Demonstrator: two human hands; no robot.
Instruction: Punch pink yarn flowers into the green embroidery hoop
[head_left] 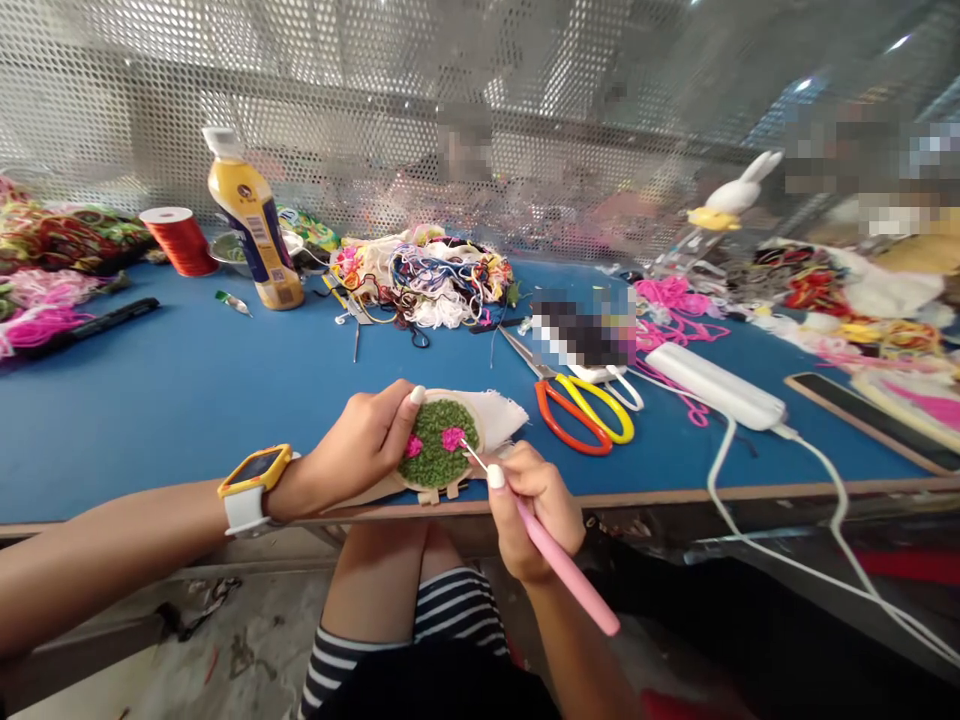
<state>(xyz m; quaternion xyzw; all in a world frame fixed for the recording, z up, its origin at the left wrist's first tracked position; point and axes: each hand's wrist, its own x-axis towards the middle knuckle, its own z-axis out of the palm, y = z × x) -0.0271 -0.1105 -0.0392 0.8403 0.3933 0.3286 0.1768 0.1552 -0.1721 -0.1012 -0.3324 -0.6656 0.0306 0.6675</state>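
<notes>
My left hand (373, 437) is closed on the left rim of a round embroidery hoop (439, 415), its thumb over the edge. Green looped yarn fills the fabric, with two bright pink flower patches (453, 438) in it. White cloth sticks out past the hoop's right side. In my right hand (536, 505) is a punch needle (568, 567) with a pink handle, gripped like a pen. Its metal tip meets the hoop at the right pink patch; how deep it goes cannot be seen. The hoop is at the front edge of the blue table.
Scissors (577, 408) with red and yellow handles lie right of the hoop, near a white power strip (716, 385) and its cables. Behind are a yarn pile (431, 275), a drink bottle (255, 225) and a red spool (178, 241). A dark phone (874, 415) lies far right.
</notes>
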